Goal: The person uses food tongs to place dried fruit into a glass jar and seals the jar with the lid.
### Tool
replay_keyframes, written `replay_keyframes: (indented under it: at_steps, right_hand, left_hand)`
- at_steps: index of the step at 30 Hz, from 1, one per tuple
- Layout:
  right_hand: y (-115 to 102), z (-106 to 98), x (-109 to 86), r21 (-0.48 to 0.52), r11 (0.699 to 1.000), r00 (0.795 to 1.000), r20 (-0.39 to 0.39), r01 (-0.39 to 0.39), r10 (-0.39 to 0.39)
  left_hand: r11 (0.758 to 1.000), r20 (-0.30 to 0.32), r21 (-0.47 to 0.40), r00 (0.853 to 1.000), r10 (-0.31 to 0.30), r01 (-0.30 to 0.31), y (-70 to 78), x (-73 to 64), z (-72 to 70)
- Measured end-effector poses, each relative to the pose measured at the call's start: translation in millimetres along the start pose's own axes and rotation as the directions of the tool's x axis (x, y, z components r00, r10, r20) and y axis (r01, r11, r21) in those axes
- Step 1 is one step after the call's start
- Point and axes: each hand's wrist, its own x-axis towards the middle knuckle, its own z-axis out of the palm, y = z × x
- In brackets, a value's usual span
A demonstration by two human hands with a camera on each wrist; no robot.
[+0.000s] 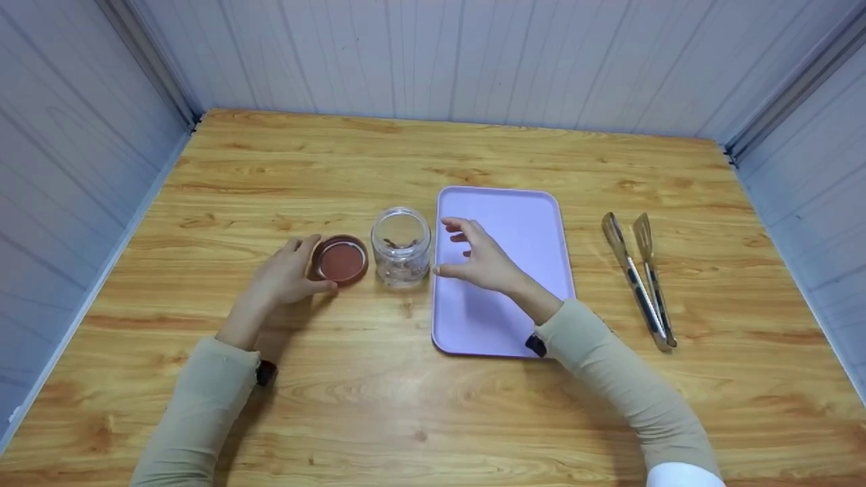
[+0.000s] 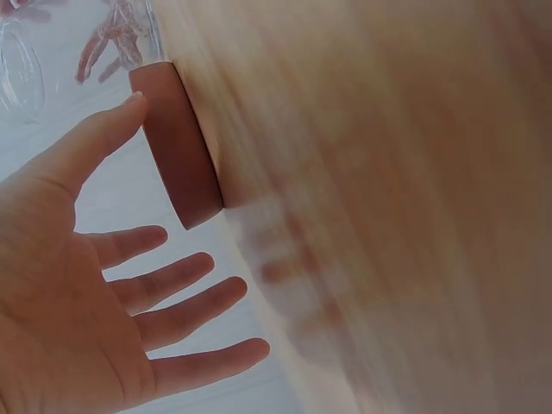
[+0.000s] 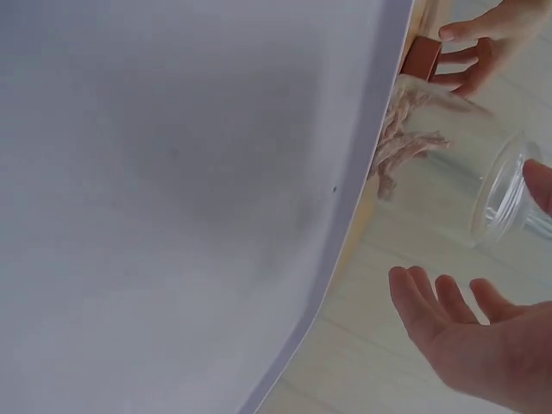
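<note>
A clear jar [image 1: 400,250] stands upright and uncovered on the table, with brownish, twisted dried strips [image 3: 403,151] at its bottom. Left of it, a reddish-brown round lid [image 1: 342,262] lies with its inner side up. My left hand [image 1: 287,274] is spread beside the lid; in the left wrist view the thumb tip overlaps the lid's [image 2: 175,142] edge while the other fingers stand apart from it. Over the left part of a purple tray [image 1: 504,270], my right hand [image 1: 477,257] is held with loosely bent fingers facing the jar, nothing in its grasp.
Metal tongs [image 1: 639,284] with dark grip parts lie to the right of the tray, their arms spread. The wood-patterned table [image 1: 419,419] is bordered by pale panel walls [image 1: 419,61] at the back and both sides.
</note>
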Motion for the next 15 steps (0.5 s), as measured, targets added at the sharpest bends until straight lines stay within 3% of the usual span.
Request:
replay_keyframes:
  at_steps: [10, 15]
  right_hand:
    - [8, 6, 18.9, 0.006, 1.000, 0.994, 0.109, 0.018, -0.019]
    - [4, 12, 20.9, -0.012, 0.999, 0.993, 0.110, 0.045, -0.043]
  left_hand:
    - [1.000, 0.030, -0.016, 0.999, -0.014, 0.014, -1.5, 5.1, 0.5]
    - [1.000, 0.039, 0.000, 0.999, -0.023, 0.023, -1.8, 8.3, 0.8]
